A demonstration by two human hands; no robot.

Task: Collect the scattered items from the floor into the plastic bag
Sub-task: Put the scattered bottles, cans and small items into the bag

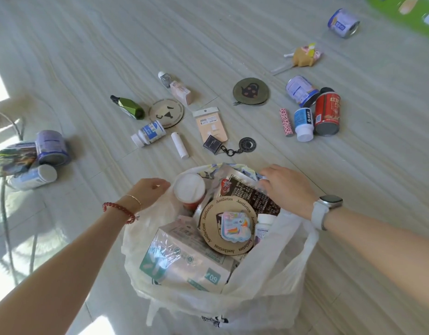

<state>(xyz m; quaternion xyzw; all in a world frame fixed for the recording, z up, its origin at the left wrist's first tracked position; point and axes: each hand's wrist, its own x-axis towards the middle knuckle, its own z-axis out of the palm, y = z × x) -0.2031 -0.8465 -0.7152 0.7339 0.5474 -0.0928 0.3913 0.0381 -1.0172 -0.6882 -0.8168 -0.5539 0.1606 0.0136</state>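
**Overfilling risk at the bag mouth**

Crowding is the main hazard. The thin white plastic bag (276,269) sits on the pale striped floor (63,56), already stacked high: a wrapped tissue pack (184,259), a round wooden coaster printed "Aesthetics" (229,224) with a unicorn sticker on it, and a white-lidded red cup (189,188) lying near the rim. The left hand (148,189) curls loosely at the bag's left edge — whether its fingers actually pinch the plastic I cannot tell. The right hand (287,189) lies spread over a dark foil snack packet (252,193) at the far rim, fingers extended, gripping nothing clearly.

If the rim sags, the coaster perched on top could likely slide out. Many things remain on the floor — a red can (327,114), a green faceted bottle (130,107), a white tube (180,145), a black keyring (240,147) — and heavy cans dropped on loose contents may tear the film.
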